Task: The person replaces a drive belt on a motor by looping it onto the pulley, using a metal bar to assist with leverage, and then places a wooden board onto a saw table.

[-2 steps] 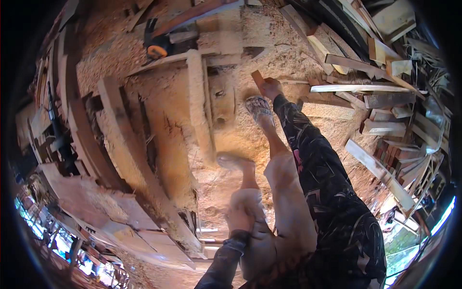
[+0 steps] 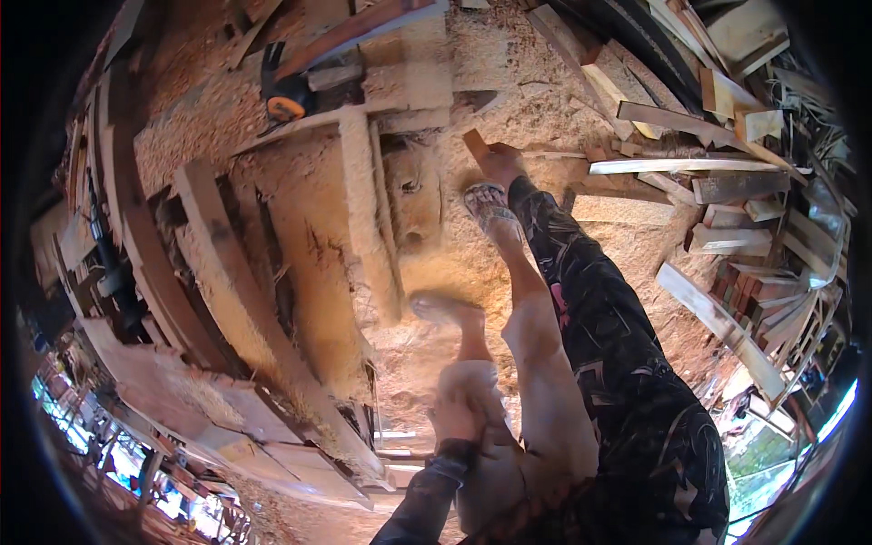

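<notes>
Fingers [image 2: 440, 427] of left hand [image 2: 456, 414]: laid over left leg [image 2: 470, 371]; curl impossible to tell owing to blur. To the right, at a slant: long whitish plank [image 2: 718, 327], near a stack of reddish-brown pieces [image 2: 759, 285]. To the left, lengthwise: thick sawdust-coated beam [image 2: 243, 282]. Ahead: narrower sawdust-covered timber [image 2: 365, 209]. Beside it: right foot [image 2: 491, 203], in a strapped sandal. Dark patterned right sleeve [image 2: 581, 268] extended forward alongside right leg. Just beyond the foot: right hand [image 2: 505, 166], fingers closed around one end of a small brown wood block [image 2: 474, 142], free end pointing to upper left. Unable to confirm block contact with ground. Farther off, to the left: black-and-orange tool [image 2: 286, 107], lying beside timber pieces.
</notes>
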A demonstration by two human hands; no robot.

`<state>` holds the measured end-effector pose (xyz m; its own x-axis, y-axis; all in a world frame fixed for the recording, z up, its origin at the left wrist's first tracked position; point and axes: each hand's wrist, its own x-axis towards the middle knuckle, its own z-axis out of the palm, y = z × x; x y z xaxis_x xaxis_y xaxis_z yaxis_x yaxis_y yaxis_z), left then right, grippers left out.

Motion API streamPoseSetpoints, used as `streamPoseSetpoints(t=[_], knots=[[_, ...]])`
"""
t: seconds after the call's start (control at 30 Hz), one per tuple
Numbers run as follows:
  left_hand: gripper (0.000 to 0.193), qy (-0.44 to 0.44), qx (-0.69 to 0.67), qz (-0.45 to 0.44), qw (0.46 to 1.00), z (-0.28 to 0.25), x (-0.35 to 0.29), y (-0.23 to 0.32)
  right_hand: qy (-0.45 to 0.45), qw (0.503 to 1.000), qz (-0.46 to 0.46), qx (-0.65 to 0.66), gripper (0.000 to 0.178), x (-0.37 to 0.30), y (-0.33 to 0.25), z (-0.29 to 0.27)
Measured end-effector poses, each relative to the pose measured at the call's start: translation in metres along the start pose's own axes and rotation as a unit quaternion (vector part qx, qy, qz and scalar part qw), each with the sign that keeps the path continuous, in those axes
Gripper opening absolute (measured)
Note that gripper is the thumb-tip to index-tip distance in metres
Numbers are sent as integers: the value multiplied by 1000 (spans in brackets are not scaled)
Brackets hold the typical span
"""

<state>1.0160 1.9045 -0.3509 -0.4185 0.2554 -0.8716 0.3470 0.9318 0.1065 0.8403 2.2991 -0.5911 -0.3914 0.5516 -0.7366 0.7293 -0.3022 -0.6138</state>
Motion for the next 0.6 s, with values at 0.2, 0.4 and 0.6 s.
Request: streamPoseSetpoints(t=[0.2,0.4,0.6], knots=[[35,-19,12,35,999,-14,12,28,-23,973,-147,-178,22,52,0,15],[39,-42,-67,-7,997,-12,14,12,36,826,-412,-383,17,41,10,28],[33,59,-140,31,988,-63,-6,-7,-99,975,-147,133,44,-23,-52,-5]])
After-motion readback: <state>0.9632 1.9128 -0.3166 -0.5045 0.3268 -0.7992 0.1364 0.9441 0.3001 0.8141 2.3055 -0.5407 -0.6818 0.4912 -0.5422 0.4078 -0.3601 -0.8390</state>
